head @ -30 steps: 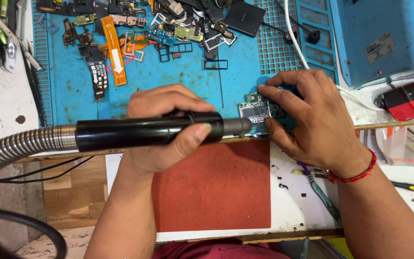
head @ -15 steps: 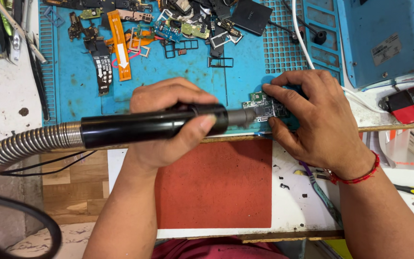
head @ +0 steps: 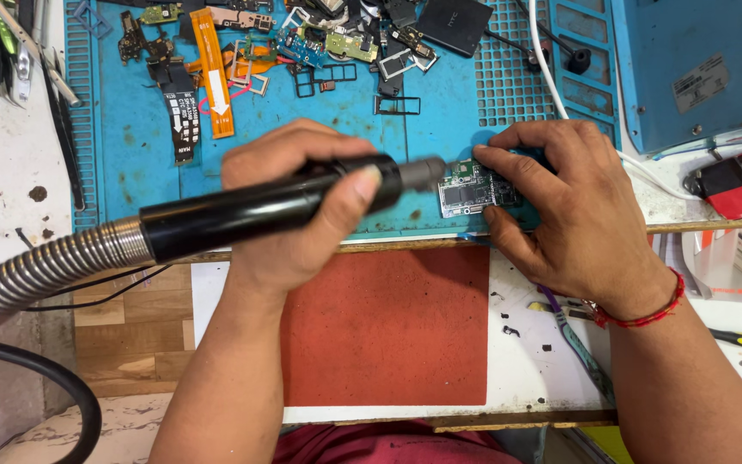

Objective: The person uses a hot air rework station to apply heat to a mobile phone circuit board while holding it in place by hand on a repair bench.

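My left hand (head: 302, 202) is wrapped around the black tool handle (head: 259, 206), thumb pressed along its top, with the metal nozzle (head: 422, 172) pointing at the small circuit board (head: 474, 187). The ribbed metal hose (head: 45, 266) trails off to the lower left. My right hand (head: 568, 210) lies over the board's right side, fingertips (head: 484, 156) pinning its edges flat on the blue mat (head: 328, 129).

The risks, as I judge them: the nozzle tip sits just beside my right fingertips, so a small slip could catch them. If the pinning loosens, the board could skid across the mat towards the loose parts (head: 319, 43) further back. The stiff hose could also tug the handle off its aim, and the worktop (head: 526, 361) edge lies close below the board.
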